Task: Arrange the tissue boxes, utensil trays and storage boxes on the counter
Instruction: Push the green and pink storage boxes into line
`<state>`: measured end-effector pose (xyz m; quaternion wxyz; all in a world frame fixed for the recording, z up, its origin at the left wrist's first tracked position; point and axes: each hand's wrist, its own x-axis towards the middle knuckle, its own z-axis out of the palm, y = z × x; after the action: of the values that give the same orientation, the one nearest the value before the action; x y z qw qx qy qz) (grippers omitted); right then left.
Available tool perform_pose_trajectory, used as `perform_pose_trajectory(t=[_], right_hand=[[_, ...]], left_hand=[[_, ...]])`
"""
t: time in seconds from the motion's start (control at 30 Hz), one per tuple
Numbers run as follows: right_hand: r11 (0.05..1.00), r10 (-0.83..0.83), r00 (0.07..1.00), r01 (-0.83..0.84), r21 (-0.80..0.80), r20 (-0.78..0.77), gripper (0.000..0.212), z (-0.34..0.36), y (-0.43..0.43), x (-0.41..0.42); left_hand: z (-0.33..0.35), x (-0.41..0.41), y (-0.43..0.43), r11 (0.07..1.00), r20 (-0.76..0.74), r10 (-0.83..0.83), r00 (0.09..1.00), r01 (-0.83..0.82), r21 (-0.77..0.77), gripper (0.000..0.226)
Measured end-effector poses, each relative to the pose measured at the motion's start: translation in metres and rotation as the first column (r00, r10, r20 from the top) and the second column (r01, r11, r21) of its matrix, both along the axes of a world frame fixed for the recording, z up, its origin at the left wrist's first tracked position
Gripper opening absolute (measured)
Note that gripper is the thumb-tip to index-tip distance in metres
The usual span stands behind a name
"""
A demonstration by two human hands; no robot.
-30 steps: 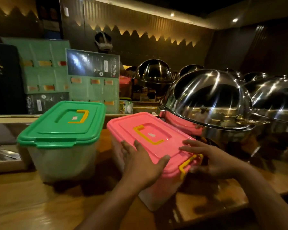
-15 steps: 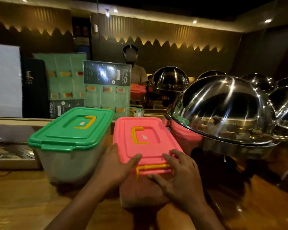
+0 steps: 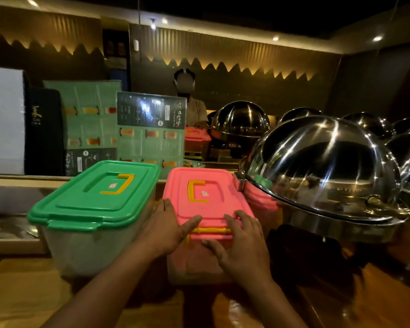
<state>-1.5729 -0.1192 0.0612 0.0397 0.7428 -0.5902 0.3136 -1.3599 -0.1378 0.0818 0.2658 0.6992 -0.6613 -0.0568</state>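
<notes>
**counterguy:** So what's the step here? Green box (image 3: 92, 204) sits on the left of the counter (image 3: 17, 292), pink box (image 3: 206, 209) just to its right, both lids on. Looks to me like the pink one is getting squared up next to the green one.

**binfan:** Yeah, that's my read too. The two boxes aren't quite parallel; the green one angles off a bit, so I'd line the pink one's near edge up with the green one's and leave only a thin gap. Slide it, don't lift. Push low and even with both hands so it doesn't pivot.

**counterguy:** Where are the hands exactly?

**binfan:** Left hand (image 3: 166, 226) is spread flat against the pink box's near left corner, thumb lying across the lid edge, fingers (image 3: 165, 205) reaching up the left side into the gap by the green box. Right hand (image 3: 243, 242) is on the near right end, fingers curled loosely over the lid rim above the yellow latch (image 3: 211, 230), thumb down on the front wall. Neither is clenched, more of a steadying press than a real grip.

**counterguy:** Anything to watch on the right?

**binfan:** Another pink box (image 3: 260, 200) sits just beside it, then the steel dome (image 3: 322, 166) overhangs that. I'd nudge leftward rather than right so nothing knocks the dome.
</notes>
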Motion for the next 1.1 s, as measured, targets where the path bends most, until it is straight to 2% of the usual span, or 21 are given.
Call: perform_pose_trajectory(t=[0.1,0.23,0.4,0.8,1.03,1.1], right_hand=[[1.0,-0.006,1.0,0.006,0.01,-0.021,0.093,-0.003,-0.019,0.007],[0.999,-0.013,1.0,0.014,0.031,-0.026,0.1,-0.005,-0.041,0.013],[0.999,-0.019,1.0,0.019,0.043,-0.007,0.104,-0.003,-0.064,0.019],[0.998,0.011,0.999,-0.014,0.06,0.045,0.117,0.001,-0.103,0.023],[0.997,0.025,0.999,-0.028,0.078,0.042,0.117,0.0,-0.11,0.021],[0.996,0.029,0.999,-0.032,0.078,0.037,0.11,-0.001,-0.11,0.021]], left_hand=[[-0.001,0.007,-0.02,1.0,0.014,-0.014,1.0,0.015,-0.01,0.119],[-0.002,0.015,-0.047,1.0,0.065,-0.001,0.998,0.003,-0.03,0.123],[-0.005,0.02,-0.073,1.0,-0.015,-0.011,1.0,0.011,-0.018,0.126],[-0.005,0.022,-0.108,1.0,-0.075,0.001,0.997,-0.002,-0.01,0.123],[-0.009,0.022,-0.115,1.0,-0.122,0.008,0.992,-0.008,-0.004,0.123],[-0.01,0.021,-0.114,1.0,-0.147,0.007,0.989,-0.007,-0.006,0.123]])
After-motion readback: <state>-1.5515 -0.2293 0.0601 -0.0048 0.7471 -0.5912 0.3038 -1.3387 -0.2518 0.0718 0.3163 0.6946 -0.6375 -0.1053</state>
